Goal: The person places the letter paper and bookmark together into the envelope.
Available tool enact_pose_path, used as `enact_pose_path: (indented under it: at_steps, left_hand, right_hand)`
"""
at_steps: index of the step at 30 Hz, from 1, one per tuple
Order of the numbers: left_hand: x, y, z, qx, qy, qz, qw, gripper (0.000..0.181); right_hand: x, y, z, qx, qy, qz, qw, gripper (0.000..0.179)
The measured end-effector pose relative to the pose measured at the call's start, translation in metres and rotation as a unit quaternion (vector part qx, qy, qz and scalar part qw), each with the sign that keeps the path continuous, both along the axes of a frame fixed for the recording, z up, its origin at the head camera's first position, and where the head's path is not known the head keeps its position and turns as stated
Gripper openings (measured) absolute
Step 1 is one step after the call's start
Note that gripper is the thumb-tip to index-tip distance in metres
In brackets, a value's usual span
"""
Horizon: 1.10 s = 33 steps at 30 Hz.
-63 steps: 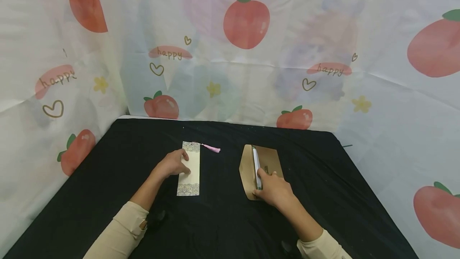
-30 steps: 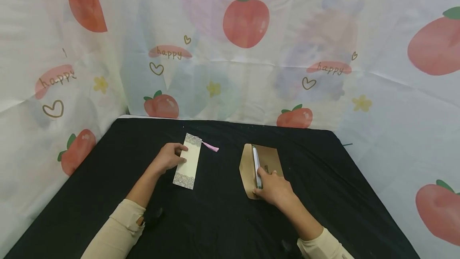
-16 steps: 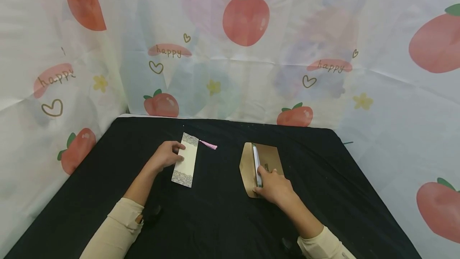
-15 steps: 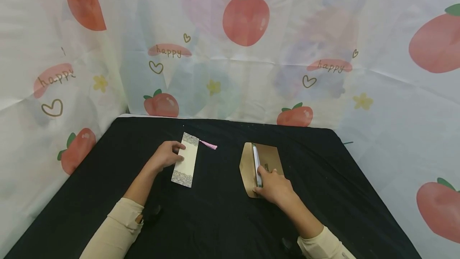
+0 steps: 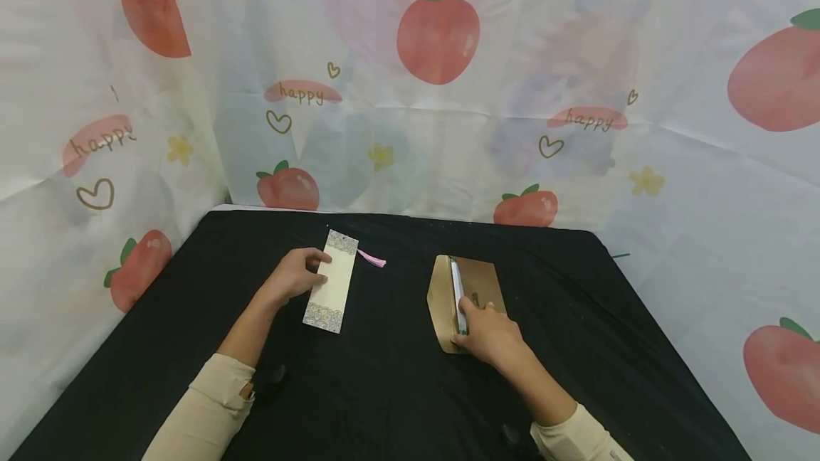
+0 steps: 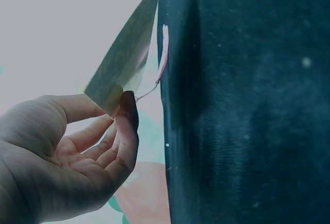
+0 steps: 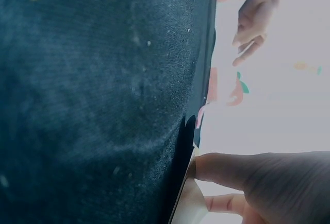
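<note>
My left hand (image 5: 296, 277) pinches a cream bookmark (image 5: 333, 287) by its left long edge, raised off the black cloth. Lace-like patterned bands cross both of its ends. From its far end a pink tassel (image 5: 373, 259) trails to the right; the left wrist view shows the tassel (image 6: 164, 54) on a thin cord. My right hand (image 5: 492, 334) grips a brown paper envelope (image 5: 440, 304) at its near end, thumb by the opened flap. Something white (image 5: 456, 279) shows in the envelope's mouth; most of it is hidden inside. The right wrist view shows only the envelope's edge.
A black cloth (image 5: 391, 390) covers the table. Behind and on both sides hangs a white curtain (image 5: 448, 155) printed with fruit and hearts. The black cloth lies between the bookmark and the envelope.
My left hand has lifted the bookmark from the cloth and shifted it slightly left and away from me, tilting it. My right hand and the envelope have stayed in place.
</note>
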<state>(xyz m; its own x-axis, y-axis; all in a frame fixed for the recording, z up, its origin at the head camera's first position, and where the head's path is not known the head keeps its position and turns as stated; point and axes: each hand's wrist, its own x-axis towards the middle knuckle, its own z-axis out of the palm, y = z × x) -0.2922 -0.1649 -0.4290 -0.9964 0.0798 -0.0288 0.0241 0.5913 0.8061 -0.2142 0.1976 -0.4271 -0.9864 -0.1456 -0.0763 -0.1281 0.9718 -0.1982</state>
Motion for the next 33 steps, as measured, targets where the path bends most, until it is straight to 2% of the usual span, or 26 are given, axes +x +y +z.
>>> enact_pose_path:
  at_steps: [11, 33]
  left_hand:
    - [0.005, 0.007, 0.011, 0.008, 0.022, -0.028, 0.9993, 0.038]
    - [0.012, 0.015, 0.021, 0.028, 0.037, -0.049, 0.9977, 0.039]
  right_hand:
    - [0.000, 0.000, 0.000, 0.004, 0.002, 0.002, 1.0000, 0.060]
    - [0.001, 0.000, 0.002, 0.005, 0.001, 0.000, 1.0000, 0.061]
